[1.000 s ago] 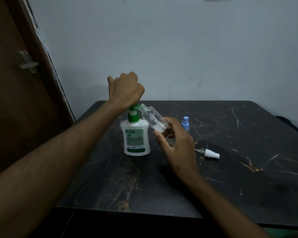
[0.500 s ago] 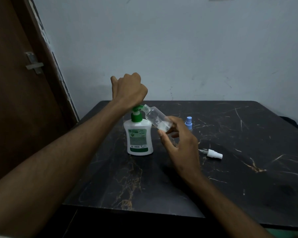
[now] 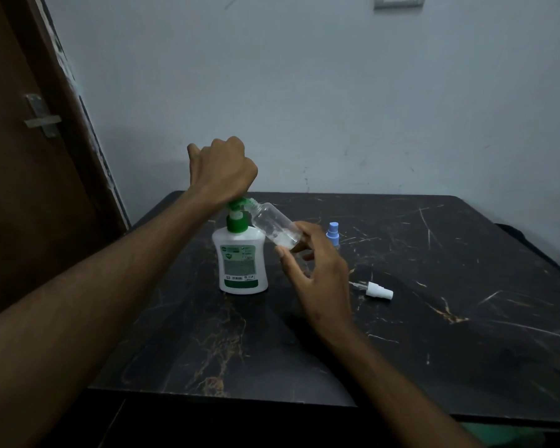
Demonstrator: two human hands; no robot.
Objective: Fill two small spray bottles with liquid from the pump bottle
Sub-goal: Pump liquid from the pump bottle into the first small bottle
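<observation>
Green pump head point(image 3: 236, 204) under left hand point(image 3: 222, 171), fist curled and pressing down on pump bottle point(image 3: 242, 261). Clear spray bottle point(image 3: 274, 228) pinched in right hand point(image 3: 316, 273), tilted, mouth at nozzle, a little liquid inside. Blue-capped second bottle point(image 3: 333, 234) behind, seemingly unfilled; white sprayer point(image 3: 377, 290) loose on table point(image 3: 466, 286), not yet refitted.

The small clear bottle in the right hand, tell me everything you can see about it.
The small clear bottle looks like see-through plastic, round-bodied with a narrow threaded neck and no cap. It is tilted, its open mouth up against the spout of the pump bottle, its base lower toward the right hand, whose fingertips hold it near the bottom. A little whitish liquid sits in the low end.
</observation>
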